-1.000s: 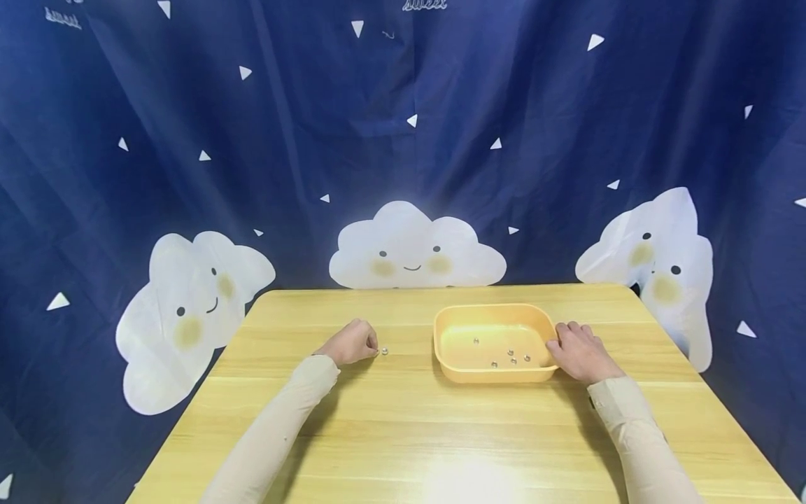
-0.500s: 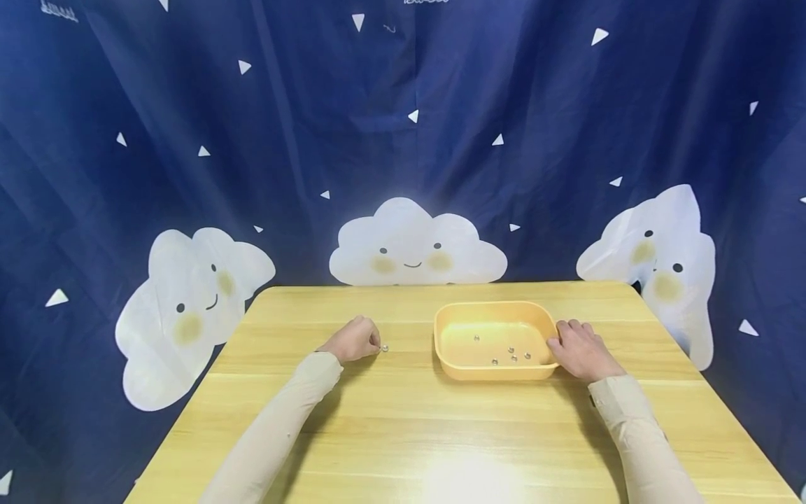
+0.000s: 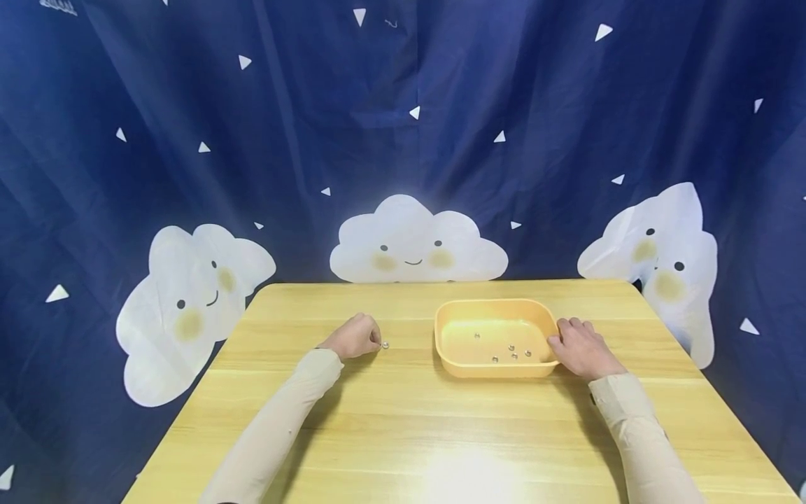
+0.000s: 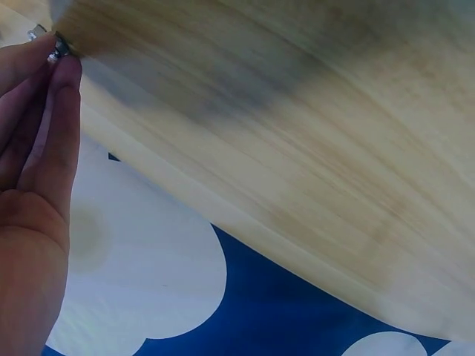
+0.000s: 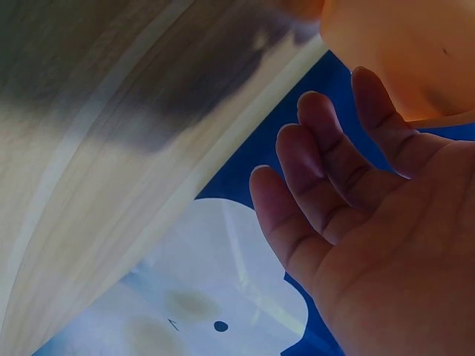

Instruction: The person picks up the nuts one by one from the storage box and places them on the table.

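Note:
My left hand (image 3: 356, 336) reaches down to the table left of the basin, thumb and fingertips pinched together. In the left wrist view they hold a small shiny silver metal piece (image 4: 61, 47). A second silver piece (image 3: 385, 345) lies right at those fingertips. My right hand (image 3: 585, 348) holds the right end of a yellow plastic basin (image 3: 497, 372), thumb over the rim and fingers outside. From the right wrist, its fingers (image 5: 300, 159) look loosely bent, and the basin wall hides the thumb. Several silver pieces (image 3: 514, 355) lie scattered on the basin floor.
The light wooden table (image 3: 403, 420) has its far edge just behind the basin. Beyond it hangs a dark blue curtain (image 3: 302, 126) with white clouds and triangles. Bright glare shows on the near part of the tabletop.
My left fingertips have shifted slightly right, and the silver piece seen at them one second ago is now hidden in the head view. My right hand stays on the basin. The head view tilts slightly downward.

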`<action>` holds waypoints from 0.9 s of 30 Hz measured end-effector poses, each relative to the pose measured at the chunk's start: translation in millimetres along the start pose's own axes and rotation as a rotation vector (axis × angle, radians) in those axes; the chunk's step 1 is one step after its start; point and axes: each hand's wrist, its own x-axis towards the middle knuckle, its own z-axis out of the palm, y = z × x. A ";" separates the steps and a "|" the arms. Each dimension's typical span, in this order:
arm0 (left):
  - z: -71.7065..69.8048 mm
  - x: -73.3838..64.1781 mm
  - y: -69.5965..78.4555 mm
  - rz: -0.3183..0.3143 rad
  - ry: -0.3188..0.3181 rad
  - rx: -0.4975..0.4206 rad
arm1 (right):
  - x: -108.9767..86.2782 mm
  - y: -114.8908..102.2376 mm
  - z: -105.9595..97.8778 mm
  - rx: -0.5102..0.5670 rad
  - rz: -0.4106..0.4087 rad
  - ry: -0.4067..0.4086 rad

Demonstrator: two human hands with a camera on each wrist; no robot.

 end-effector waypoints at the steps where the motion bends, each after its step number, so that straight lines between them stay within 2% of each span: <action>1: 0.1 0.3 -0.4 0.000 0.003 -0.002 | 0.1 0.1 -0.3 0.000 -0.001 0.000; 14: 1.4 -0.4 -4.3 0.018 0.005 -0.018 | 0.3 -1.3 -0.3 0.001 -0.003 0.008; 21: 3.2 0.5 -6.1 -0.017 -0.014 -0.033 | -0.5 -0.7 -0.3 0.016 0.008 -0.001; 27: 2.4 -0.7 -7.4 -0.016 -0.020 -0.077 | 0.9 -1.2 0.4 0.018 -0.002 -0.002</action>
